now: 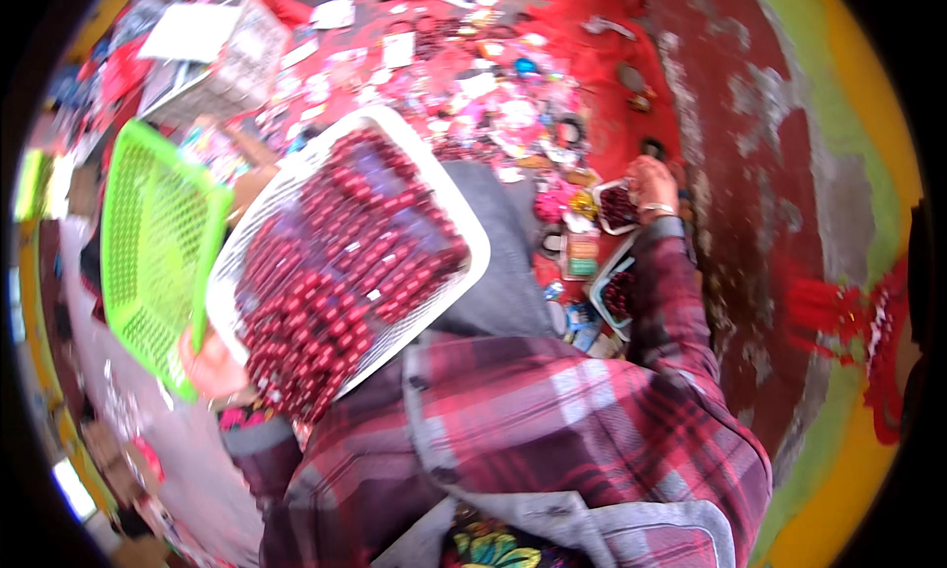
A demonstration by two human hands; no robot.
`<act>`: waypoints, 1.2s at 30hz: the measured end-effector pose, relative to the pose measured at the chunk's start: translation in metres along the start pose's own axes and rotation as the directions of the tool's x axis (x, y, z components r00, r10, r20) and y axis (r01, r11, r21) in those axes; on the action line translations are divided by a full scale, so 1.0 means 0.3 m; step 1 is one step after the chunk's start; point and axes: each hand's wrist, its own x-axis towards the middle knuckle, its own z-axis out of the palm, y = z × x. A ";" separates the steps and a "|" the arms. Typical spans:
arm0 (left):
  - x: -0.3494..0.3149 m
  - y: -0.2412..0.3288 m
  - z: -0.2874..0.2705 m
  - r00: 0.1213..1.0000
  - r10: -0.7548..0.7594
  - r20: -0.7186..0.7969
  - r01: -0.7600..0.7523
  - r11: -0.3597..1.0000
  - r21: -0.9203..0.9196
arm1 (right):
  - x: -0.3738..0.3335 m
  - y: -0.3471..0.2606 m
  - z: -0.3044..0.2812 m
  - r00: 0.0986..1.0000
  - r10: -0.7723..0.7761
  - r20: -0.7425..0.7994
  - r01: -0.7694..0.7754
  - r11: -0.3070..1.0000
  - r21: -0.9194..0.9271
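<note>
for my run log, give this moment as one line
left hand: holding green basket; right hand: at small white tray; white basket: red beads inside

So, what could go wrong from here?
Dark red bead strands heap toward the near corner of the large white plastic basket, so some might slide out. The left grip seems to share that basket with a bright green plastic basket; either could slip. The right grip, at a small white basket, could spill its dark red beads.

Tilted white basket [477, 245] loaded with dark red beads [345, 252], beside a tipped, perforated green basket [158, 238].
</note>
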 end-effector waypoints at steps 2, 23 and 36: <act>0.002 -0.052 0.081 0.999 0.048 -0.023 -0.050 0.995 -0.088 | -0.075 -0.190 0.147 0.961 -0.183 0.207 0.199 0.978 -0.060; 0.033 -0.115 0.099 0.986 0.160 -0.049 -0.167 0.908 -0.383 | -0.781 -0.588 1.016 0.033 -0.047 0.998 0.999 -0.013 -0.033; 0.037 -0.122 0.109 0.980 0.177 -0.091 -0.198 0.913 -0.356 | -0.866 -0.717 0.927 -0.244 0.425 0.872 0.842 -0.354 0.408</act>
